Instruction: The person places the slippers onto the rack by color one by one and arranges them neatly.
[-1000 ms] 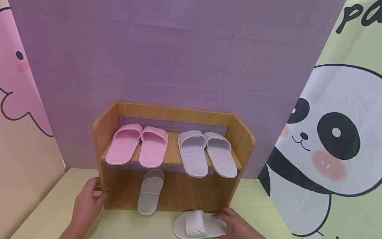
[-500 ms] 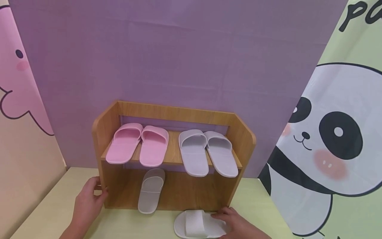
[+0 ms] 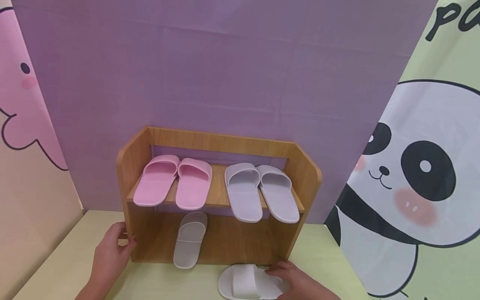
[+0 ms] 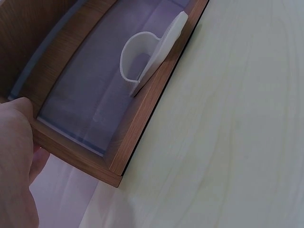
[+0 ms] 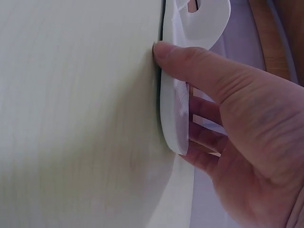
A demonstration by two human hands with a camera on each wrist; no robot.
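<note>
A two-tier wooden shoe rack (image 3: pixel 221 139) stands in the middle of the head view. My left hand (image 3: pixel 112 250) grips the front edge of its left side panel, thumb and fingers on either side. In front of the rack, a white slipper (image 3: pixel 245 281) with a ribbed strap lies sideways on the tabletop, toe to the left. At its right end, my right hand (image 3: pixel 298 281) holds it across the sole, thumb on the near side (image 5: pixel 173 114) and fingers on the far side. One grey-beige slipper (image 3: pixel 189 243) rests on the lower shelf, left of centre.
On the upper shelf sit a pair of pink slippers (image 3: pixel 156 181) at left and a pair of pale grey slippers (image 3: pixel 243 193) at right. A purple backdrop (image 3: pixel 225 75) rises behind the rack. The pale tabletop (image 3: pixel 326 254) extends on both sides; a panda-printed sheet (image 3: pixel 420 175) hangs at right.
</note>
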